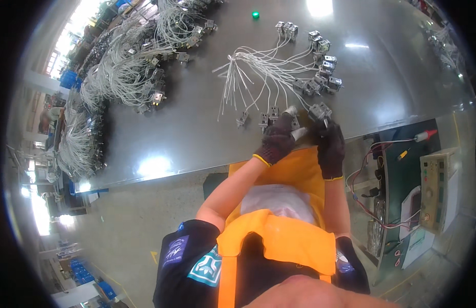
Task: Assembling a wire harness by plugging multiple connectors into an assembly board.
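Note:
White wires tied into a bundle fan out over the grey metal table, with small silver box-shaped metal parts on their ends. My right hand, in a dark glove with a yellow cuff, has its fingers closed at the near edge of one metal part. My left hand, gloved alike, has white-covered thumb and index tips spread apart. It rests beside a few metal parts and partly hides one of them. More metal parts lie in a curved row beyond my right hand.
A large heap of similar wired parts covers the table's left side. A green light shows at the far side. Right of me, below table level, a dark green stand holds a beige instrument, red leads and a red-handled probe.

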Demonstrator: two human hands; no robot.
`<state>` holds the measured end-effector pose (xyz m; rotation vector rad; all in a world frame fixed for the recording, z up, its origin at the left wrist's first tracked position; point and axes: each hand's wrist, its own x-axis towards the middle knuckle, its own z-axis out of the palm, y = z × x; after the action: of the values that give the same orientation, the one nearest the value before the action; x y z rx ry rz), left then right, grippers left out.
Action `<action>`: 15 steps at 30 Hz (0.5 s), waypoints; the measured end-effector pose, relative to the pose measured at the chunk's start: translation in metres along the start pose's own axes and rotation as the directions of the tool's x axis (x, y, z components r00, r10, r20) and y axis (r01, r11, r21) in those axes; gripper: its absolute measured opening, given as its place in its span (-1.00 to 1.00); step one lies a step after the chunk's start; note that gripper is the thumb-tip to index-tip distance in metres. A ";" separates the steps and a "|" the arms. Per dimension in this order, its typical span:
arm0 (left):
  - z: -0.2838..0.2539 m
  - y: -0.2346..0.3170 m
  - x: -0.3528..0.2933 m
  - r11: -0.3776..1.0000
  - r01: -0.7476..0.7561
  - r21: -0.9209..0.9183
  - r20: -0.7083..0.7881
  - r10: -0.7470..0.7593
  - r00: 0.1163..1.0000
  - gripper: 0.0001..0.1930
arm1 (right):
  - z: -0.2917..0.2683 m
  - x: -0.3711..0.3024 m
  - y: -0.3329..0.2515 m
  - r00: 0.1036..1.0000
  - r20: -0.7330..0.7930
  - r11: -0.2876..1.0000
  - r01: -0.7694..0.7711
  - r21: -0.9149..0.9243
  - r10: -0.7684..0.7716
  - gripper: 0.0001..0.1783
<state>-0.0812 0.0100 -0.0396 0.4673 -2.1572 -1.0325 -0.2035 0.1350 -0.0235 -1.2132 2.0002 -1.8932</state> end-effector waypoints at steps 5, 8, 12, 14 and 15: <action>-0.010 0.017 0.008 0.944 -0.015 0.331 0.115 -0.025 0.993 -0.37 | -0.008 -0.037 -0.015 0.812 0.144 0.677 -0.557 0.482 0.566 -0.69; -0.030 0.029 0.023 0.996 0.019 0.086 0.301 -0.044 0.953 -0.41 | 0.005 -0.053 -0.029 0.759 0.209 0.660 -0.644 0.387 0.617 -0.73; -0.014 0.034 0.022 0.960 0.279 -0.007 0.119 -0.276 0.954 -0.46 | 0.023 -0.049 -0.012 0.959 0.142 0.962 -0.260 0.088 0.247 -0.76; -0.012 0.025 0.018 0.977 0.186 0.108 0.066 -0.194 0.979 -0.44 | 0.027 -0.044 -0.008 0.990 0.128 0.993 0.063 -0.098 -0.050 -0.77; -0.012 0.028 0.019 0.977 0.186 0.104 0.066 -0.193 0.979 -0.44 | 0.025 -0.042 -0.005 0.976 0.149 0.960 0.186 -0.208 -0.157 -0.77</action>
<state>-0.0864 0.0100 -0.0044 0.7024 -2.2716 -1.0657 -0.1579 0.1422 -0.0416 -1.5722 2.1400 -1.6417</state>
